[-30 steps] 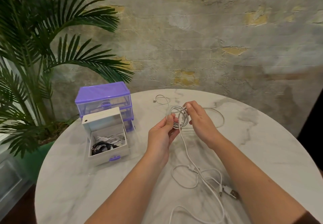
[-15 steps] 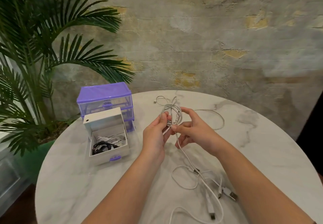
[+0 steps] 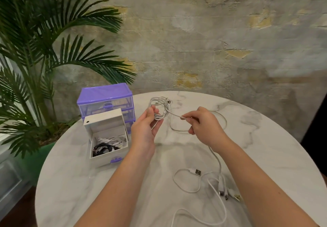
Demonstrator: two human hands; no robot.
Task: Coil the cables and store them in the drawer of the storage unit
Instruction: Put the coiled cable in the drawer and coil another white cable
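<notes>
Marble table [image 3: 265,147] against weathered wall [image 3: 194,40]

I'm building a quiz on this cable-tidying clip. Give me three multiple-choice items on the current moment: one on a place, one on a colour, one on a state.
1. Where is the pulled-out drawer?
A. on the table in front of the storage unit
B. on the floor
C. on top of the unit

2. What colour is the storage unit's top?
A. green
B. purple
C. red

3. What is the left hand doing?
A. resting flat on the table
B. holding a coiled white cable
C. pushing the drawer

Answers: 1 A, it sits on the marble table before the unit. 2 B, the lid is purple. 3 B, its fingers grip the coil while the right hand pinches the trailing strand.
</notes>
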